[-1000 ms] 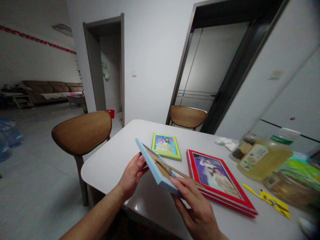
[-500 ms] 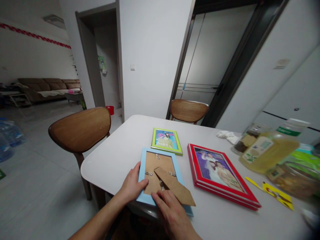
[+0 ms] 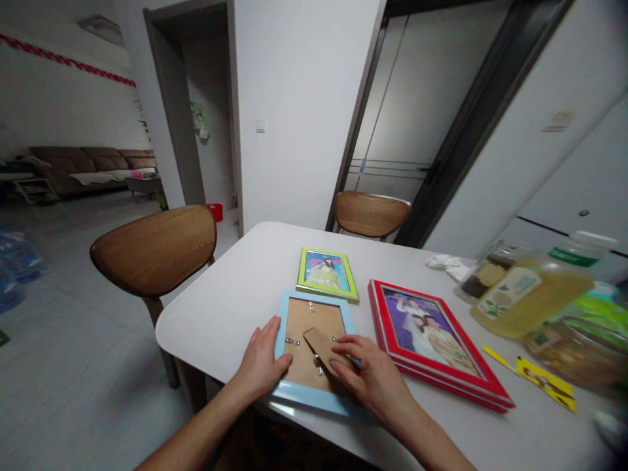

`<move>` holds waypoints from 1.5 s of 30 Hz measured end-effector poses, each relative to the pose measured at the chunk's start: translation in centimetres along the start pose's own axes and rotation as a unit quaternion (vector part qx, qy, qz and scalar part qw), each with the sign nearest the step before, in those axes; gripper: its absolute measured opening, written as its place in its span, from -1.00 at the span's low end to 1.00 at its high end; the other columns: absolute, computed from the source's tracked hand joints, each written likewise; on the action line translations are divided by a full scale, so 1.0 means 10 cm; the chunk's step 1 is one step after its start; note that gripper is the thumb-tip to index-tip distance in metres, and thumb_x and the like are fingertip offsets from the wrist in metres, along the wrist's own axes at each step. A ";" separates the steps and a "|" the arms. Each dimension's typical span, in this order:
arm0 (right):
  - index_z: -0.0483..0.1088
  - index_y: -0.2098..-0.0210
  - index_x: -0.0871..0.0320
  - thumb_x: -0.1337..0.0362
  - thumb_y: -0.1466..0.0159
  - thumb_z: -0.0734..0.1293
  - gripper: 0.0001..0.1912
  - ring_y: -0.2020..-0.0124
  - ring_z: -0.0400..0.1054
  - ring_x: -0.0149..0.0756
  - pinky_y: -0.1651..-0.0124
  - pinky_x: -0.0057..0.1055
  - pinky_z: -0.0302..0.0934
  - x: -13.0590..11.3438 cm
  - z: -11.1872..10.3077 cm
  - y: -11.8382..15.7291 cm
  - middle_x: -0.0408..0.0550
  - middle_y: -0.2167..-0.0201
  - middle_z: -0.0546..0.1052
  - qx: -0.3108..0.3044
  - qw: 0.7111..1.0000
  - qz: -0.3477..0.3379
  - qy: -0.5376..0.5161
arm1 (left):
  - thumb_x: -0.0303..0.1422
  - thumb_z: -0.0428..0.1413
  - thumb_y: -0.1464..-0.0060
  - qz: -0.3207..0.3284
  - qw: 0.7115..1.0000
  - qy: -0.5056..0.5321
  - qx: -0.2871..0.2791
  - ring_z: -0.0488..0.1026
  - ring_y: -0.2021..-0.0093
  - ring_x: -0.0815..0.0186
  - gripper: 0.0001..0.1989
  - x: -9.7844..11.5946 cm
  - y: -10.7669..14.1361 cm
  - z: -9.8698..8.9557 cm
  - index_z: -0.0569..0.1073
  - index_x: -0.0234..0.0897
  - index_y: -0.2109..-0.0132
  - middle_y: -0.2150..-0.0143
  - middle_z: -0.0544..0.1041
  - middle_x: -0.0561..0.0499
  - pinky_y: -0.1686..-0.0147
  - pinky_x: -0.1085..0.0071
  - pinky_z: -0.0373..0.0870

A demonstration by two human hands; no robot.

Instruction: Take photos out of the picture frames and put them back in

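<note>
A light blue picture frame (image 3: 314,396) lies face down at the table's near edge, its brown backing board (image 3: 300,316) and metal clips showing. From the board a brown stand flap (image 3: 321,345) juts toward the lower right. My left hand (image 3: 262,360) grips the frame's left edge, thumb on top and fingers along the side. My right hand (image 3: 370,373) lies over the flap and the right side, fingers bent and slightly apart; what its fingertips hold, if anything, is hidden. Beyond lies a lime green frame (image 3: 351,285) with a photo.
Stacked red frames (image 3: 490,392) lie to the right. Past them stand an oil bottle (image 3: 534,294), jars and a yellow card (image 3: 547,384). White tissue (image 3: 447,265) lies farther back. Wooden chairs (image 3: 157,252) (image 3: 371,214) stand at the left and far side.
My right hand has moved up and right from the frame's bottom edge onto the flap and right side. My left hand stays on the left edge.
</note>
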State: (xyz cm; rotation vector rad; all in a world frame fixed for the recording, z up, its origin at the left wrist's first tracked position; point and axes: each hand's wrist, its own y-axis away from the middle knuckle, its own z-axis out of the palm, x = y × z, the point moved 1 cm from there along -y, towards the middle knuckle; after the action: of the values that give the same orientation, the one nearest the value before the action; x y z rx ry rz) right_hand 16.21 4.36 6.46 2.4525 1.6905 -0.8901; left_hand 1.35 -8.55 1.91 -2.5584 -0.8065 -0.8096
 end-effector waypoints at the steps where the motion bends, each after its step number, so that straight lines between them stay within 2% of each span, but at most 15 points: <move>1: 0.42 0.41 0.19 0.28 -0.08 0.21 -0.82 0.22 0.30 -0.24 0.14 -0.28 0.20 0.02 0.01 -0.01 0.06 0.27 0.43 -0.023 1.000 0.004 0.000 | -0.37 -0.02 0.11 0.002 1.000 -0.001 -0.005 0.02 -0.16 0.20 -0.36 0.00 0.00 0.00 0.02 -0.48 -0.14 -0.17 0.10 -0.19 -0.14 0.20 -0.16; 3: 0.42 0.45 0.19 0.29 -0.09 0.19 -0.81 0.22 0.28 -0.25 0.15 -0.30 0.19 0.04 0.06 -0.01 0.05 0.29 0.43 -0.047 0.999 0.005 -0.002 | -0.37 -0.03 0.10 0.007 1.000 -0.003 -0.012 0.02 -0.16 0.21 -0.36 -0.01 -0.01 0.00 0.02 -0.48 -0.15 -0.17 0.10 -0.18 -0.14 0.19 -0.16; 10: 0.41 0.38 0.18 0.26 -0.13 0.15 -0.77 0.21 0.26 -0.26 0.13 -0.31 0.14 0.11 0.12 0.01 0.04 0.28 0.42 -0.060 0.998 -0.010 -0.018 | -0.38 -0.04 0.09 0.007 1.000 -0.005 -0.006 0.03 -0.16 0.25 -0.39 -0.02 0.00 -0.01 0.04 -0.46 -0.14 -0.17 0.10 -0.17 -0.14 0.22 -0.15; 14: 0.39 0.27 0.20 0.15 -0.06 0.22 -0.68 0.13 0.23 -0.21 0.08 -0.29 0.10 0.17 0.05 0.00 0.09 0.17 0.37 -0.054 0.998 0.025 -0.019 | -0.39 -0.03 0.09 0.005 1.000 0.000 -0.003 0.03 -0.16 0.26 -0.39 -0.01 0.01 0.00 0.04 -0.44 -0.14 -0.17 0.11 -0.17 -0.14 0.22 -0.15; 17: 0.35 0.16 0.18 0.13 0.05 0.30 -0.54 0.20 0.27 -0.19 0.14 -0.28 0.14 0.16 0.01 0.00 0.04 0.23 0.41 -0.096 0.994 0.045 -0.008 | -0.39 -0.02 0.09 0.007 1.000 0.003 0.001 0.02 -0.16 0.26 -0.41 -0.02 0.00 0.00 0.07 -0.41 -0.13 -0.17 0.12 -0.16 -0.13 0.22 -0.13; 20: 0.33 0.15 0.20 0.19 0.05 0.28 -0.54 0.24 0.29 -0.21 0.16 -0.30 0.14 0.11 0.00 -0.01 0.02 0.28 0.43 -0.098 0.993 0.062 -0.001 | -0.40 -0.01 0.08 0.010 1.000 0.001 0.001 0.04 -0.16 0.25 -0.45 -0.01 0.01 -0.03 0.11 -0.40 -0.11 -0.16 0.12 -0.19 -0.12 0.21 -0.10; 25: 0.35 0.17 0.21 0.27 0.06 0.24 -0.58 0.26 0.32 -0.25 0.17 -0.36 0.15 0.08 0.05 -0.06 0.02 0.28 0.46 -0.079 0.993 0.089 -0.009 | -0.46 0.01 0.10 0.048 0.998 -0.038 -0.004 -0.01 -0.17 0.20 -0.65 0.23 0.07 -0.13 0.34 -0.27 0.09 -0.17 0.11 -0.14 -0.11 0.10 -0.16; 29: 0.36 0.20 0.20 0.27 0.05 0.22 -0.61 0.29 0.33 -0.25 0.21 -0.38 0.16 0.07 0.07 -0.08 0.02 0.31 0.47 -0.086 0.993 0.080 -0.011 | -0.43 0.03 0.10 0.066 0.996 -0.027 -0.048 0.01 -0.16 0.15 -0.70 0.49 0.12 -0.10 0.38 -0.21 0.14 -0.16 0.14 -0.11 -0.09 0.05 -0.16; 32: 0.36 0.21 0.22 0.27 0.03 0.21 -0.62 0.28 0.33 -0.25 0.19 -0.38 0.15 0.07 0.06 -0.07 0.02 0.30 0.46 -0.079 0.994 0.081 -0.009 | -0.44 0.04 0.12 0.071 0.995 -0.014 -0.067 0.00 -0.16 0.12 -0.69 0.54 0.14 -0.02 0.38 -0.17 0.14 -0.15 0.15 -0.06 -0.09 0.03 -0.17; 35: 0.35 0.20 0.25 0.26 0.03 0.22 -0.61 0.27 0.32 -0.25 0.18 -0.38 0.15 0.09 0.04 -0.05 0.04 0.30 0.46 -0.081 0.994 0.080 -0.009 | -0.45 0.05 0.14 0.075 0.995 -0.006 -0.059 0.00 -0.15 0.13 -0.71 0.51 0.14 0.04 0.40 -0.16 0.18 -0.15 0.16 -0.03 -0.09 0.06 -0.19; 41: 0.36 0.21 0.22 0.19 0.01 0.24 -0.62 0.30 0.33 -0.25 0.21 -0.36 0.17 0.11 0.01 0.00 0.03 0.32 0.46 -0.100 0.991 0.081 -0.032 | -0.34 0.08 0.12 0.076 0.996 -0.018 -0.037 0.24 0.03 0.18 -0.93 0.54 0.07 0.07 0.42 -0.21 0.44 0.08 0.36 -0.02 -0.05 0.05 -0.12; 45: 0.36 0.21 0.22 0.18 0.05 0.28 -0.59 0.28 0.31 -0.22 0.20 -0.32 0.17 0.10 0.06 0.07 0.03 0.31 0.44 -0.085 0.994 0.060 -0.028 | -0.44 0.02 0.12 0.070 0.996 -0.047 -0.010 0.27 0.12 0.21 -0.94 0.60 0.04 0.07 0.36 -0.24 0.40 0.21 0.39 -0.02 -0.06 0.11 -0.10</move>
State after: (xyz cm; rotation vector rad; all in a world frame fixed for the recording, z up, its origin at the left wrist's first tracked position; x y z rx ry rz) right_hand 16.78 4.76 5.26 2.3659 1.5139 -0.7587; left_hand 5.97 -6.09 4.93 -2.6528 -0.6387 -0.6625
